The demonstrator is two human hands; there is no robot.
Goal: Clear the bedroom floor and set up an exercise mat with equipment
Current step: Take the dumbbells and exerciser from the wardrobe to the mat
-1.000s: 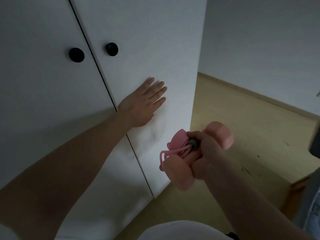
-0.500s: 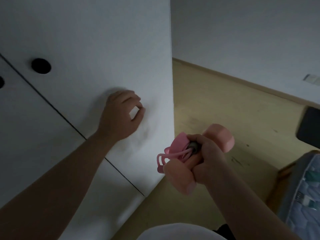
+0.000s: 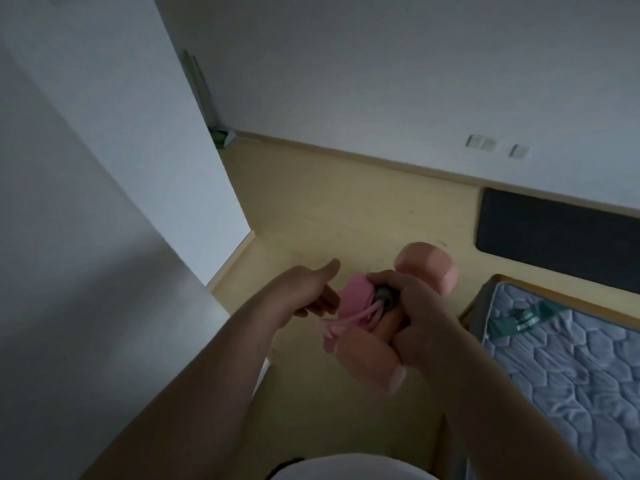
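My right hand (image 3: 420,317) grips the handle of a pink dumbbell (image 3: 427,266), together with a bundle of pink resistance bands (image 3: 349,306) whose loops hang down to the left. My left hand (image 3: 308,292) hovers just left of the bands with its fingers straight and reaching toward them; whether the fingertips touch the bands I cannot tell. A dark exercise mat (image 3: 557,237) lies flat on the wooden floor (image 3: 339,209) by the far wall, to the right and beyond my hands.
A white wardrobe (image 3: 86,237) fills the left side. A bed with a grey quilted mattress (image 3: 568,368) stands at the right. The white wall has sockets (image 3: 481,143) above the mat. Bare floor stretches between wardrobe, wall and bed.
My left hand has left the wardrobe door and come across to the pink bands. My view has swung right, away from the wardrobe, bringing the mat and bed into sight.
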